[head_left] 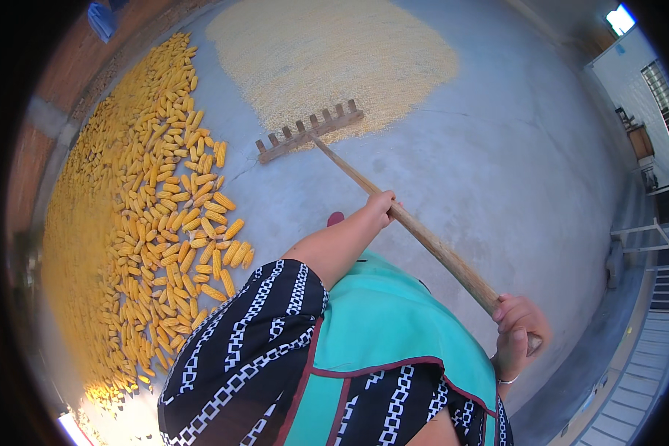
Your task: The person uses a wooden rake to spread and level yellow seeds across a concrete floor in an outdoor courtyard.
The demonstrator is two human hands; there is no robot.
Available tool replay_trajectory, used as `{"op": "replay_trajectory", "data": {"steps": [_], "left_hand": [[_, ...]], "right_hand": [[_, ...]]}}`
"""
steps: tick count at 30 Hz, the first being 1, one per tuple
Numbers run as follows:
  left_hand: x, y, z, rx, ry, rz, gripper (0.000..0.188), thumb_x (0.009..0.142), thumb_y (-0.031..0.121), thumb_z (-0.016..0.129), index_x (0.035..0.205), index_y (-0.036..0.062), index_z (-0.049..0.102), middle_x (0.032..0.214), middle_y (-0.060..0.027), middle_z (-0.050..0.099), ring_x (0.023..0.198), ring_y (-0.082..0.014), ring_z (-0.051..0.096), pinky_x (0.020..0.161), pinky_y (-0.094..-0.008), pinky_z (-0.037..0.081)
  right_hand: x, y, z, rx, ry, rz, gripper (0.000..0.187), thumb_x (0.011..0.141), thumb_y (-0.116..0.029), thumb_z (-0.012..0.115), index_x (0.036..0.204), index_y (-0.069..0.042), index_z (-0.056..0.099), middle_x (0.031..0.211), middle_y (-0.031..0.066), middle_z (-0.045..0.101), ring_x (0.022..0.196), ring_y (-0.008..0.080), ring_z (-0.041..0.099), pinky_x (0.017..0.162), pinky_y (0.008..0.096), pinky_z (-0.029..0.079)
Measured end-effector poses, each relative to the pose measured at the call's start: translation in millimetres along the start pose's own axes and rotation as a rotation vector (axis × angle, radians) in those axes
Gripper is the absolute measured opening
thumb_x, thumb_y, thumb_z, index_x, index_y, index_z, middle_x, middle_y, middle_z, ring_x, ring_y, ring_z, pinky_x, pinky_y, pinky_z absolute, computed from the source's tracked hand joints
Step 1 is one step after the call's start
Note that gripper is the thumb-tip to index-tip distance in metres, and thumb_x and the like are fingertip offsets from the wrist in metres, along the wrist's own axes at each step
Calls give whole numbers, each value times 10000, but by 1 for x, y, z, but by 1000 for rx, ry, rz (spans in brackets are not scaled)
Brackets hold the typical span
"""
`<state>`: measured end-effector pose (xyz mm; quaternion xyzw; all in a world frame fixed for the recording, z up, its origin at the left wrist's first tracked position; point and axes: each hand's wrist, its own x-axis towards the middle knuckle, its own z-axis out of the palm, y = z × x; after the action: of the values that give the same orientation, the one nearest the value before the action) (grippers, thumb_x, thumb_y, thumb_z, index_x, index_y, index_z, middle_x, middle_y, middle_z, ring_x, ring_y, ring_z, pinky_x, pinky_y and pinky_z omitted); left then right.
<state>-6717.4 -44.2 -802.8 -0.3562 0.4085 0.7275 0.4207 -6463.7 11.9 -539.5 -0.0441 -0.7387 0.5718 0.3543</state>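
A wooden rake (438, 249) runs slantwise across the view, held in both hands. My left hand (383, 206) wraps round the middle of its handle. Near the butt end, my right hand (519, 327) is closed on the handle, with a bracelet at the wrist. The rake's toothed head (308, 134) lies at the near edge of a wide spread of pale loose corn kernels (334, 59), its blocky teeth turned away from me.
Many yellow corn cobs (178, 215) cover the grey concrete floor (520, 163) along the left, beside a brick wall (74, 67). On the right stand a white metal frame (650, 245), a ladder-like rack (643, 357) and a pale wall with a barred window (665, 104).
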Motion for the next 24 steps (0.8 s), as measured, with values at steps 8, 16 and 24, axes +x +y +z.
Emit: {"op": "replay_trajectory", "data": {"steps": [8,16,24], "left_hand": [[85,-2,20,-86,80,-31,198,735,16,470,904,-8,371,808,-124,441,616,-213,509,503,-304,481],[214,56,51,-196,313,-79,153,720,-6,472,846,6,388,723,-105,432,521,-174,447,440,-267,418],[250,185,171,-348,246,-62,119,718,-7,440,824,13,392,694,-94,425,542,-177,447,464,-285,419]], "right_hand": [[35,-7,-58,85,71,-26,283,733,-225,550,536,-94,395,469,29,455,486,167,498,623,334,423],[153,42,-98,301,18,-88,274,743,-164,561,557,-145,360,437,-40,438,423,61,469,600,233,425],[351,123,-99,517,123,-117,225,793,-168,507,642,-139,343,489,-25,370,448,66,400,602,252,399]]}}
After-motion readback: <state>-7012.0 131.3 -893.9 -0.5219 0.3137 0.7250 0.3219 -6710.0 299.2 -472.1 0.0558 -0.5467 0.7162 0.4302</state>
